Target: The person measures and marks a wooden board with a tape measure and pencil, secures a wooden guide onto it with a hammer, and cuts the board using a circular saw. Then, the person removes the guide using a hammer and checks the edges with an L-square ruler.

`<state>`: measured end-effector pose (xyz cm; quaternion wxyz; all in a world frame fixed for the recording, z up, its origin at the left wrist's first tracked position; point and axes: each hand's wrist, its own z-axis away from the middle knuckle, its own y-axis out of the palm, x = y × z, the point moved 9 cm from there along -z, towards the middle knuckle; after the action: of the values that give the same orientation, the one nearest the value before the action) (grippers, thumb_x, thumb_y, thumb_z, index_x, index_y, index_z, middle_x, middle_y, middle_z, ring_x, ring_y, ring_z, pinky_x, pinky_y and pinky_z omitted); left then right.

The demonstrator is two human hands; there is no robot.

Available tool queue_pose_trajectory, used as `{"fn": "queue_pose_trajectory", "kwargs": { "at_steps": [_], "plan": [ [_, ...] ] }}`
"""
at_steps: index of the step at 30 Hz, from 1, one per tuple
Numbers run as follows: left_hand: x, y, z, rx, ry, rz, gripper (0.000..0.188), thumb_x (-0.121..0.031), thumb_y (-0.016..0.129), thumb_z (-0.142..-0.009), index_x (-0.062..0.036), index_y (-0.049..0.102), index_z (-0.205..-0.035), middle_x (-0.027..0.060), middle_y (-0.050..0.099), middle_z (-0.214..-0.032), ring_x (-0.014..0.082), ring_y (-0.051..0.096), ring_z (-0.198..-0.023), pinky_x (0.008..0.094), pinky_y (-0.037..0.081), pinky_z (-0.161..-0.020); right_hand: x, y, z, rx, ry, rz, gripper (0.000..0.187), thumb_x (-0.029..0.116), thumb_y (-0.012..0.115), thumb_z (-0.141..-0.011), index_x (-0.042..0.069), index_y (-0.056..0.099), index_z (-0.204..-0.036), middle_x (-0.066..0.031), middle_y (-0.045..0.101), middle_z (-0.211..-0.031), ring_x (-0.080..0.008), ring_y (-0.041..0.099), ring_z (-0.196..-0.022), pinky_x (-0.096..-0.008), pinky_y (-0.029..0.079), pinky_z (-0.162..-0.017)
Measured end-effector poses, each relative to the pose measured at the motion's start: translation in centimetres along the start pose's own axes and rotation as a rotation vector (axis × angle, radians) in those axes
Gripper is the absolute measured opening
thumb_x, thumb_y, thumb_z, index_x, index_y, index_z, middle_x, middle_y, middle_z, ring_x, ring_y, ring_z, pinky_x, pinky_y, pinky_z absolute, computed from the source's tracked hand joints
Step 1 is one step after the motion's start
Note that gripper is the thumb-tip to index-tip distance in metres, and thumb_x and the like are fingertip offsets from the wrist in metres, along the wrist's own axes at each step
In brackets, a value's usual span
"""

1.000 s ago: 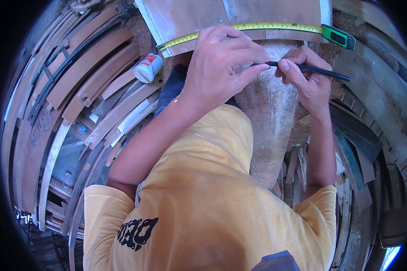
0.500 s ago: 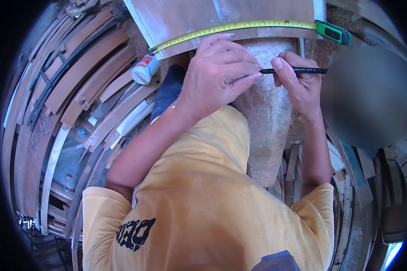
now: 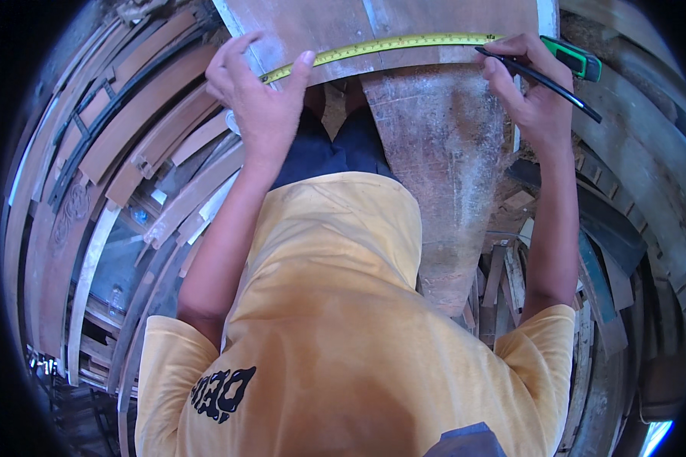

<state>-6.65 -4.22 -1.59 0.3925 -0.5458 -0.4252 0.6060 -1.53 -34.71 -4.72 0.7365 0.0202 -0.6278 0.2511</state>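
A yellow tape measure blade (image 3: 404, 43) is drawn out across a wooden board (image 3: 450, 19), near the edge closest to me. Its green and black case (image 3: 578, 59) sits at the right end. My left hand (image 3: 258, 103) is at the left end of the blade, fingers apart, with the thumb beside or on the tape; the hand partly hides the tape's end. A slim black pencil (image 3: 545, 78) is gripped in my right hand (image 3: 541, 95), its tip near the blade, short of the case. Whether the tip touches the board, I cannot tell.
A worn plank (image 3: 450, 152) runs from beneath the board toward me. Many wooden strips (image 3: 141, 99) are stacked at the left, and more boards (image 3: 633, 152) lie at the right. A white tub (image 3: 233, 122) is mostly hidden behind my left wrist.
My hands have moved apart. The left went from the pencil's tip to the tape's left end and opened; the right carried the pencil up to the blade near the case.
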Motion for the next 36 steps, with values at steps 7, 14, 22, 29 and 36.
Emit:
{"fn": "queue_pose_trajectory", "kwargs": {
  "at_steps": [7, 14, 22, 29, 36],
  "plan": [
    [4.8, 2.2, 1.1, 0.109, -0.285, 0.127, 0.122, -0.052, 0.09, -0.074, 0.0016, 0.017, -0.156, 0.0307, 0.031, -0.146, 0.0425, 0.027, -0.141, 0.0557, 0.022, -0.119, -1.5, 0.9, -1.5, 0.088, -0.103, 0.096, 0.014, 0.0, 0.072, -0.088, -0.004, 0.066, -0.099, -0.0092, 0.073, -0.094, -0.0147, 0.073, -0.089, -0.0285, 0.059, -0.083],
    [6.4, 4.0, 1.2, 0.204, -0.419, 0.431, 0.133, -0.051, 0.092, -0.074, 0.0074, 0.005, -0.157, 0.0331, 0.025, -0.153, 0.0414, 0.032, -0.145, 0.0491, 0.027, -0.122, -2.3, 0.8, -1.4, 0.029, -0.117, 0.151, 0.013, 0.001, 0.074, -0.086, -0.003, 0.067, -0.097, -0.0083, 0.074, -0.093, -0.0139, 0.073, -0.088, -0.0279, 0.06, -0.082],
    [6.0, 4.2, 1.3, 0.253, -0.461, 0.465, 0.135, -0.048, 0.092, -0.074, 0.0076, 0.001, -0.156, 0.0333, 0.027, -0.154, 0.0394, 0.037, -0.143, 0.045, 0.031, -0.121, -1.7, 0.9, -1.4, 0.045, -0.147, 0.191, 0.012, 0.001, 0.075, -0.087, -0.003, 0.069, -0.097, -0.0077, 0.075, -0.093, -0.0128, 0.072, -0.084, -0.0278, 0.06, -0.079],
    [6.3, 4.4, 1.4, 0.24, -0.473, 0.493, 0.131, -0.044, 0.093, -0.075, 0.0081, 0.004, -0.156, 0.0321, 0.029, -0.152, 0.0371, 0.04, -0.141, 0.0437, 0.034, -0.12, -1.8, 1.1, -1.5, 0.033, -0.146, 0.204, 0.011, 0.0, 0.074, -0.086, -0.003, 0.069, -0.095, -0.007, 0.074, -0.09, -0.0114, 0.071, -0.081, -0.0265, 0.059, -0.078],
    [6.0, 4.4, 1.2, 0.236, -0.471, 0.515, 0.13, -0.044, 0.092, -0.075, 0.0087, 0.005, -0.155, 0.0321, 0.032, -0.15, 0.0364, 0.043, -0.139, 0.0429, 0.037, -0.118, -1.6, 1.0, -1.3, 0.024, -0.137, 0.233, 0.01, 0.0, 0.074, -0.085, -0.002, 0.067, -0.093, -0.0058, 0.073, -0.088, -0.0106, 0.07, -0.079, -0.0257, 0.057, -0.075]
  ]
}}
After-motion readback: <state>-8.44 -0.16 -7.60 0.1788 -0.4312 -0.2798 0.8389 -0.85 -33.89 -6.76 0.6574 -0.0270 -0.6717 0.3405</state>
